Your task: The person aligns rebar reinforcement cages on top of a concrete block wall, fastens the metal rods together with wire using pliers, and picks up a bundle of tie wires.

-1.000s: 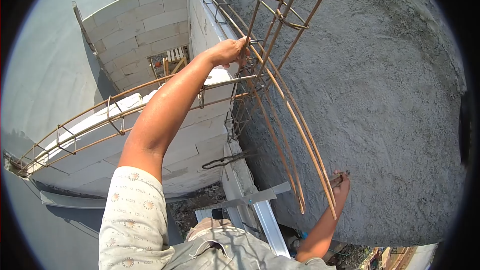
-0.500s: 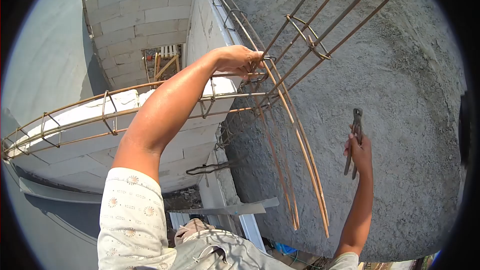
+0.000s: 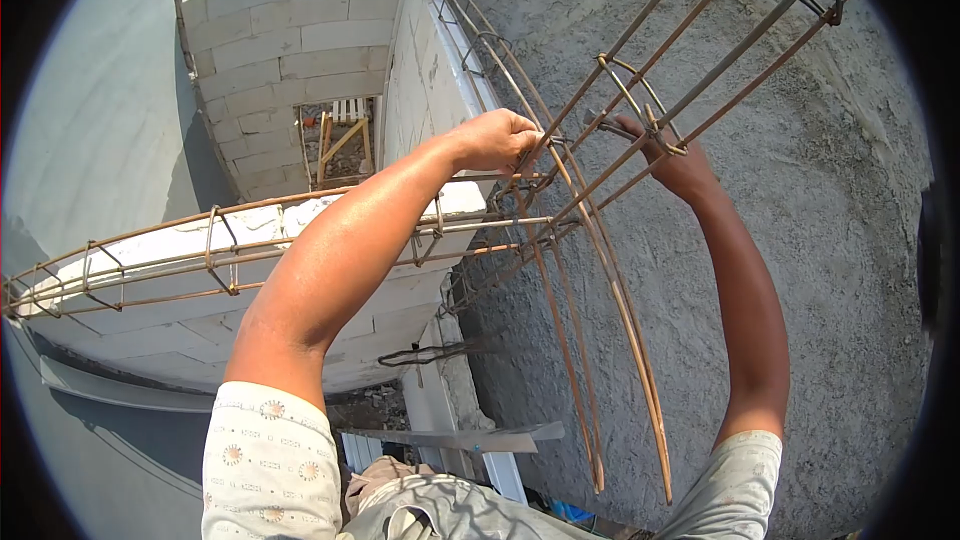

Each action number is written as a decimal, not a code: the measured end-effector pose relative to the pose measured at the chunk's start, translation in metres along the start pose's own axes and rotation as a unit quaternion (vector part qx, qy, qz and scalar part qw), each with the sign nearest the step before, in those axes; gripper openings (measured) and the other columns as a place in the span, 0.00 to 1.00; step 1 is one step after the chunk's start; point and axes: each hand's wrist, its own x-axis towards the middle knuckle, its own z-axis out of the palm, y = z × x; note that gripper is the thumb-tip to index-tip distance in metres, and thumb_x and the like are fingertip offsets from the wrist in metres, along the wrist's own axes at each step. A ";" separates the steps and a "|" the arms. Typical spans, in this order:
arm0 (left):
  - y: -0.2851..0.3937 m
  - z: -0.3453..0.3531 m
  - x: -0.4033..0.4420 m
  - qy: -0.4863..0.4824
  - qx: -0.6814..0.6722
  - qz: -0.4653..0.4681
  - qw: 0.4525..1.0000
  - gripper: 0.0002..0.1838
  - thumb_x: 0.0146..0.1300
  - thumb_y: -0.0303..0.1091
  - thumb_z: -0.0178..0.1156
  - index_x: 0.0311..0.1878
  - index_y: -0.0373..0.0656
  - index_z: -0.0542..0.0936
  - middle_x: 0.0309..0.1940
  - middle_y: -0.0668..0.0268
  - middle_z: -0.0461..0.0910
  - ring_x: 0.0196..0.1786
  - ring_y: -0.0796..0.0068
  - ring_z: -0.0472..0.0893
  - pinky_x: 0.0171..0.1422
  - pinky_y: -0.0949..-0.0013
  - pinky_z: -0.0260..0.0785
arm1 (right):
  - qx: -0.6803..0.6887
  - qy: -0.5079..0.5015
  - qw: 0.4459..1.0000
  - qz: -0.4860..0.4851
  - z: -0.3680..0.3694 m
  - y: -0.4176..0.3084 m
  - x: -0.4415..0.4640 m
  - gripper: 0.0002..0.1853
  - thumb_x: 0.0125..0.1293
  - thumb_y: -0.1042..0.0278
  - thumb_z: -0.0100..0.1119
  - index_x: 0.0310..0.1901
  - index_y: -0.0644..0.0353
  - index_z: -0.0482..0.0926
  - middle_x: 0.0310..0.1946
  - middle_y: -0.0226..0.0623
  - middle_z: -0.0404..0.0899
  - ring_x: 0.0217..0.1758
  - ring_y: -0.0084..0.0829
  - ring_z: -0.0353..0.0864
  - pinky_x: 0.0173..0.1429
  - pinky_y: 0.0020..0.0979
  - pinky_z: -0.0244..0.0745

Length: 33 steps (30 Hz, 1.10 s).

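Observation:
My left hand [image 3: 500, 142] is closed at the crossing of the steel bars, fingers bent against the rebar; whether they pinch a wire or a bar is hidden. Behind the slanting rebar cage [image 3: 690, 35], my right hand [image 3: 678, 165] grips a pair of pincers [image 3: 606, 124]. Their jaws point left toward the crossing, and the handles are mostly covered by the hand and bars. A horizontal rebar cage [image 3: 210, 240] with square stirrups runs along the wall top into the same corner. Long loose bar ends [image 3: 632, 325] hang down past the joint.
A white block wall [image 3: 330, 325] stands under the horizontal cage, and another block wall [image 3: 290, 40] has an opening with timber pieces. Rough grey plaster [image 3: 830, 270] fills the right side. A bent dark bar [image 3: 425, 352] juts out below the corner.
My right hand has risen with the pincers from the lower right to the slanting cage, its jaws turning leftward. My left hand stays at the crossing. The view has shifted slightly.

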 end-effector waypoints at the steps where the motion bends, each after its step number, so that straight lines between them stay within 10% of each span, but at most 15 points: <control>1: 0.000 0.002 -0.001 0.011 -0.011 0.008 1.000 0.18 0.80 0.45 0.49 0.44 0.42 0.83 0.34 0.70 0.84 0.39 0.79 0.83 0.45 0.70 0.78 | -0.027 -0.027 0.999 -0.018 0.001 0.006 0.010 0.31 0.72 0.76 0.48 0.71 0.30 0.69 0.45 0.43 0.82 0.45 0.45 0.84 0.47 0.46 0.79; 6: 0.003 0.004 -0.002 0.022 0.041 0.034 0.998 0.18 0.80 0.46 0.49 0.46 0.44 0.83 0.34 0.71 0.83 0.41 0.79 0.81 0.48 0.68 0.76 | -0.086 -0.071 0.987 -0.114 -0.030 0.001 0.040 0.39 0.67 0.86 0.42 0.72 0.26 0.68 0.56 0.42 0.79 0.54 0.43 0.83 0.54 0.44 0.82; 8: 0.005 0.004 -0.004 0.029 0.052 0.039 0.997 0.18 0.80 0.46 0.49 0.47 0.44 0.83 0.35 0.71 0.83 0.41 0.79 0.80 0.49 0.67 0.76 | -0.075 0.070 0.978 -0.180 -0.019 0.011 0.051 0.18 0.70 0.69 0.56 0.60 0.43 0.78 0.43 0.37 0.79 0.47 0.40 0.83 0.47 0.38 0.82; 14: 0.006 0.005 -0.006 0.034 0.051 0.042 0.997 0.18 0.79 0.46 0.50 0.51 0.44 0.83 0.39 0.69 0.83 0.43 0.76 0.79 0.49 0.66 0.75 | -0.137 0.107 0.954 -0.245 -0.043 -0.004 0.073 0.25 0.72 0.67 0.51 0.67 0.27 0.74 0.46 0.30 0.81 0.54 0.32 0.80 0.55 0.32 0.85; 18: 0.006 0.004 -0.006 0.038 0.055 0.038 0.997 0.18 0.79 0.46 0.50 0.52 0.43 0.83 0.41 0.68 0.84 0.44 0.76 0.79 0.50 0.66 0.75 | -0.149 0.024 0.959 -0.239 -0.062 -0.022 0.084 0.26 0.74 0.69 0.48 0.67 0.25 0.75 0.66 0.36 0.73 0.68 0.35 0.75 0.68 0.37 0.77; 23: 0.008 0.005 -0.008 0.038 0.064 0.030 0.997 0.18 0.79 0.45 0.50 0.52 0.42 0.83 0.43 0.66 0.85 0.47 0.74 0.80 0.53 0.65 0.74 | -0.095 0.129 0.918 -0.363 -0.037 0.000 0.122 0.26 0.67 0.71 0.55 0.62 0.25 0.78 0.47 0.30 0.76 0.57 0.32 0.78 0.61 0.33 0.82; 26: 0.010 0.005 -0.009 0.040 0.064 0.033 0.997 0.18 0.79 0.44 0.50 0.52 0.42 0.83 0.44 0.64 0.85 0.50 0.72 0.81 0.57 0.64 0.73 | -0.191 0.105 0.915 -0.338 -0.042 -0.004 0.130 0.25 0.66 0.68 0.61 0.61 0.25 0.79 0.63 0.32 0.77 0.69 0.35 0.75 0.66 0.33 0.79; 33: 0.010 0.003 -0.008 0.035 0.075 0.017 0.996 0.18 0.79 0.43 0.51 0.52 0.41 0.84 0.46 0.60 0.86 0.54 0.69 0.82 0.62 0.62 0.71 | -0.173 0.152 0.872 -0.432 -0.055 -0.017 0.143 0.27 0.62 0.68 0.64 0.60 0.23 0.78 0.52 0.30 0.77 0.60 0.34 0.79 0.60 0.31 0.83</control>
